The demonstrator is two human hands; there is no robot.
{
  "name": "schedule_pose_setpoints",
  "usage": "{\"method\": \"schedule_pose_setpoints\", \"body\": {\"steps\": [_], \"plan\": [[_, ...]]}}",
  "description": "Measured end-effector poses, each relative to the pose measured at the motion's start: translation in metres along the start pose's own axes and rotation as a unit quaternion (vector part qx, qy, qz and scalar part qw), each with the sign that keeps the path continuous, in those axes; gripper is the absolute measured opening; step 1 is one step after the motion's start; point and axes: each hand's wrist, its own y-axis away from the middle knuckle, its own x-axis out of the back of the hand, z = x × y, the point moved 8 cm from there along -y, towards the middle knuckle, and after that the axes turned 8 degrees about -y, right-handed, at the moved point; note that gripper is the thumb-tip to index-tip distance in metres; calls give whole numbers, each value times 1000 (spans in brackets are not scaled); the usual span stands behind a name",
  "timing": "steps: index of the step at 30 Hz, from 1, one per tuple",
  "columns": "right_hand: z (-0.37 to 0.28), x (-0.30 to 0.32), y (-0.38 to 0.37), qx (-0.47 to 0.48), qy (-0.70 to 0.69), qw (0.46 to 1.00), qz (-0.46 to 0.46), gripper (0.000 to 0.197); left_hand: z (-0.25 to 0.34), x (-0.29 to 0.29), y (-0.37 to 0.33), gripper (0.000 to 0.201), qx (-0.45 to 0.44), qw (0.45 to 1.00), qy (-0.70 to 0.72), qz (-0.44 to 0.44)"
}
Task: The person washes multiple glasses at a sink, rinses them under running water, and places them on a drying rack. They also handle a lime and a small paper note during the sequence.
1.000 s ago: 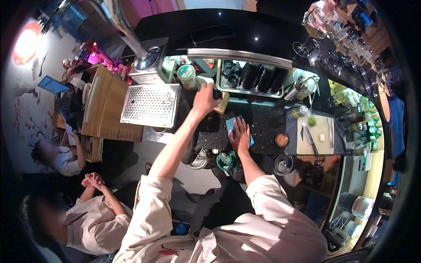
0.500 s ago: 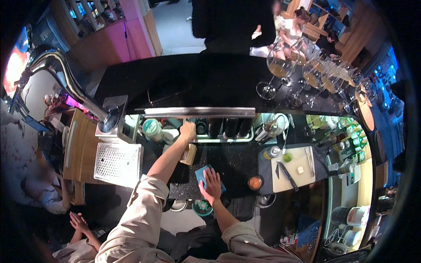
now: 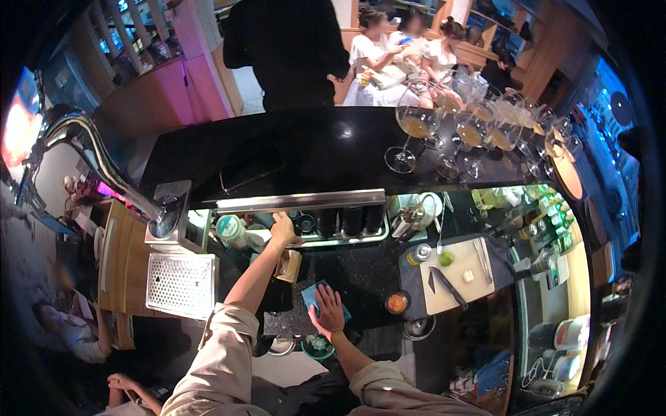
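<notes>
My left hand (image 3: 282, 230) reaches over the counter to the caddy (image 3: 347, 240) under the steel ledge. Its fingers are curled; what they hold, if anything, is hidden. Close by stand a tub with a green and white lid (image 3: 231, 227) and a small wooden box (image 3: 288, 265), the box just below my wrist. My right hand (image 3: 328, 312) lies flat, fingers stretched, on a folded blue cloth (image 3: 312, 294) near the counter's front edge. To its right sits a small bowl of orange contents (image 3: 397, 302).
On the right, a cutting board (image 3: 454, 295) bears a knife (image 3: 449, 288), a lime (image 3: 445, 258) and tongs; a can (image 3: 419, 254) stands beside it. Stemmed glasses (image 3: 415, 125) line the upper bar. A perforated steel tray (image 3: 182, 284) and tap (image 3: 104, 156) are left. Other people are nearby.
The view has shifted, bringing more seated people into sight beyond the bar. My left hand seems to have turned slightly at the caddy; my right hand stays on the cloth.
</notes>
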Motion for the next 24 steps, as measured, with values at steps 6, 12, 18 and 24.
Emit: {"method": "schedule_pose_setpoints", "body": {"steps": [6,12,18,24], "plan": [[-3,7,-1,16,-8,1000,19,49,2,8,10,109,-28,999,28,31],[-1,7,2,13,-12,999,40,52,28,23,24,105,-78,995,-55,38],[-1,7,4,27,-25,997,68,51,87,102,133,72,-211,947,13,240],[0,4,5,34,-23,998,55,45,54,84,294,26,-175,924,289,180]]}}
